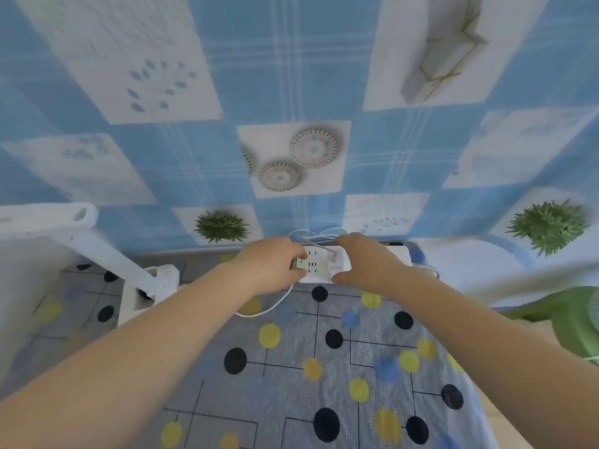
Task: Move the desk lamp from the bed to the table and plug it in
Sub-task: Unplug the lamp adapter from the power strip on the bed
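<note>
A white power strip [316, 270] lies at the far edge of the table, against the blue patterned wall. My left hand [269, 265] grips its left end, thumb and fingers around it. My right hand [366, 262] holds a white plug [335, 259] pressed onto the strip's right sockets. The white desk lamp [142, 283] stands on the table to the left, its arm slanting up and left to the lamp head [48, 218]. A white cord [269, 307] curves from the lamp base under my left wrist toward the strip.
The table wears a grey cloth [324, 377] with black, yellow and blue dots. A green object [570, 315] sits at the right edge, with a white rounded object [470, 264] behind it. More white cable [321, 236] loops behind the strip.
</note>
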